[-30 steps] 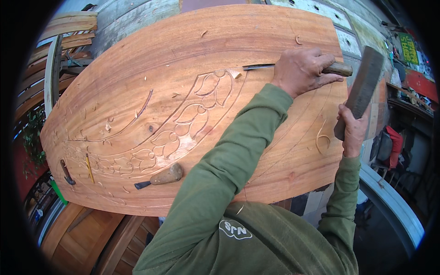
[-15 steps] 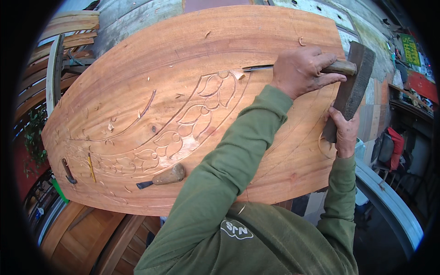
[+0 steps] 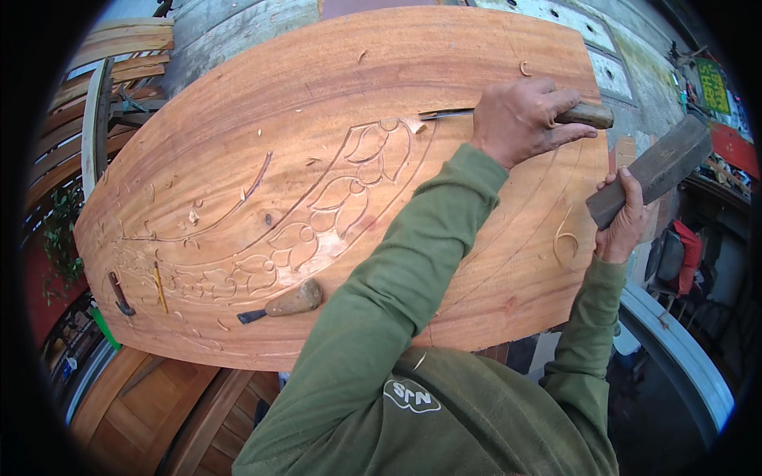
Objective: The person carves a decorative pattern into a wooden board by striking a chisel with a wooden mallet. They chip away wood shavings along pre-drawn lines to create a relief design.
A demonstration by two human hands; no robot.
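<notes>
My left hand (image 3: 520,123) is closed around a wood-carving chisel (image 3: 589,116), laid low over a large wooden panel (image 3: 397,63). Its blade points left, and the tip meets the wood at the end of a carved leaf-and-scroll band. My right hand (image 3: 624,218) grips a heavy dark wooden block used as a mallet (image 3: 659,170), held off the panel's right edge and apart from the chisel's butt. Part of its grip is hidden by my fingers. Curled shavings lie by the chisel tip and across the panel.
On the panel rest a short chisel with a thick wooden handle (image 3: 295,299), a yellow pencil (image 3: 160,287) and a dark hooked tool (image 3: 121,293). A curled shaving (image 3: 565,242) lies near the right edge. Stacked planks (image 3: 119,71) stand at far left; a blue curved frame (image 3: 683,349) at right.
My right hand has swung the mallet away from the chisel's butt, outward to the right, tilting it. My left hand and the chisel have hardly moved.
</notes>
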